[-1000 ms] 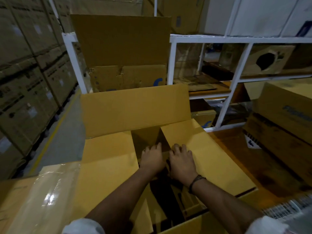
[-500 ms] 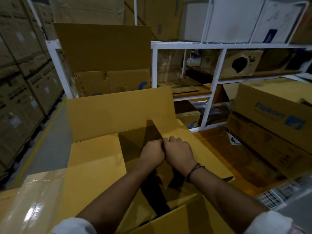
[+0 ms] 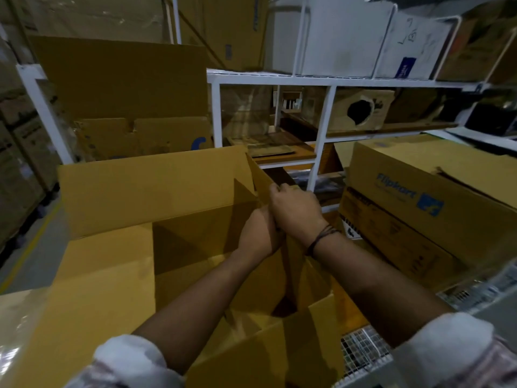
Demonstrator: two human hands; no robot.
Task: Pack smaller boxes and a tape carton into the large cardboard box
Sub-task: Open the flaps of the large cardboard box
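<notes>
The scene is dimly lit, with a yellowish cast. Most light is caught by the white cartons [image 3: 344, 37] near the top edge and by the left flap of the large cardboard box [image 3: 106, 275]. Its inside is sunk in deep shadow. The shelf rails [image 3: 279, 79] are bowed by wide-angle distortion, and the sleeves [image 3: 131, 359] at the bottom edge are blurred.

Both forearms are stretching forward; the right hand [image 3: 295, 211] is curling its fingers over a cardboard flap [image 3: 260, 175]. The left hand [image 3: 258, 233] is touching the right just below; its fingers are hidden.
</notes>
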